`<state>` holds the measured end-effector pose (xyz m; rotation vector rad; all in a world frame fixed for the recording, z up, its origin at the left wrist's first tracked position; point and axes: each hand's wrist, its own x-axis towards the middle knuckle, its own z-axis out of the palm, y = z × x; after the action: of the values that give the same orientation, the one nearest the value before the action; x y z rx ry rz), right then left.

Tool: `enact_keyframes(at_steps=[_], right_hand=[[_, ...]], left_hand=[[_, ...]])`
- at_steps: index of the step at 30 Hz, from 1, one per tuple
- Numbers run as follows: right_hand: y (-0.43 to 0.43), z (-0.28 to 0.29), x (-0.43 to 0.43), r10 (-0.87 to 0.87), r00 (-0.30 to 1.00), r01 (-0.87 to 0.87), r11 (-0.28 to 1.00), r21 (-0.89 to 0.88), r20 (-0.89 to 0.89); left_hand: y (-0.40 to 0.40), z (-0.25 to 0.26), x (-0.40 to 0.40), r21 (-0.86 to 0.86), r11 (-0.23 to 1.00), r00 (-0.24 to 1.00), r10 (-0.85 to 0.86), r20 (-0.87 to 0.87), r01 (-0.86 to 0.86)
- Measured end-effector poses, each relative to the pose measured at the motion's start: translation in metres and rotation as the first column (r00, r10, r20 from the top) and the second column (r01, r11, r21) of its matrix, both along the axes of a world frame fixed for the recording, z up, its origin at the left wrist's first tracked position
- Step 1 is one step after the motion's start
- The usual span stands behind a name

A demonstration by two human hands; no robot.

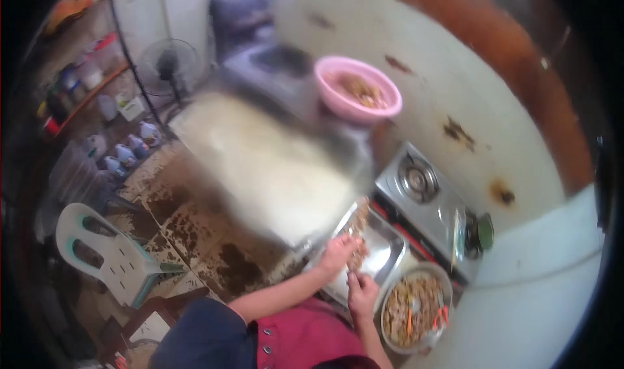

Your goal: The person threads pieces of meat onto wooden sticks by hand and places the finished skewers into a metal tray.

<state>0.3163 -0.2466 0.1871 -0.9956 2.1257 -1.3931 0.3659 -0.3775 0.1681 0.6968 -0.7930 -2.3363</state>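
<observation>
A long strip of brownish meat pieces (360, 218), apparently threaded in a row, extends over a shallow stainless steel tray (385, 252). My left hand (340, 253) pinches it partway along its length. At the near end, my right hand (363, 295) is closed around what looks like a skewer's end; the stick itself is too small to make out. Just right of that hand stands a round metal basin (385, 320) filled with meat pieces (414, 303). An orange-handled utensil (409, 320) and orange-handled scissors (441, 315) rest on the meat.
Beyond the tray is a gas stove (441, 213) against the stained wall. A pink plastic basin (358, 110) holding more meat sits farther back. A pale, blurred surface (263, 164) spans the middle. On the left are a white plastic chair (117, 257) and a fan (168, 66).
</observation>
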Motion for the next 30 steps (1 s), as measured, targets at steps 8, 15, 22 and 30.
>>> enact_keyframes(at_steps=[8, 15, 22, 30], right_hand=[[0.014, -0.017, -0.003, -0.059, 0.993, 0.066, 0.995, -0.07, 0.1], [0.019, -0.013, 0.003, -0.022, 0.991, 0.027, 0.999, -0.039, 0.129], [0.022, -0.013, 0.002, -0.025, 0.989, 0.031, 0.999, -0.038, 0.148], [0.021, -0.013, 0.003, 0.028, 0.996, -0.025, 0.999, -0.033, 0.086]], left_hand=[[-0.013, 0.007, -0.003, -0.162, 0.983, 0.996, -0.092, -0.006, 0.09], [-0.013, -0.04, -0.016, -0.39, 0.921, 1.0, 0.002, -0.023, -0.011], [-0.004, -0.037, -0.012, -0.369, 0.929, 0.999, 0.036, 0.009, -0.03], [-0.018, -0.045, -0.013, -0.319, 0.941, 0.991, 0.081, -0.104, -0.111]])
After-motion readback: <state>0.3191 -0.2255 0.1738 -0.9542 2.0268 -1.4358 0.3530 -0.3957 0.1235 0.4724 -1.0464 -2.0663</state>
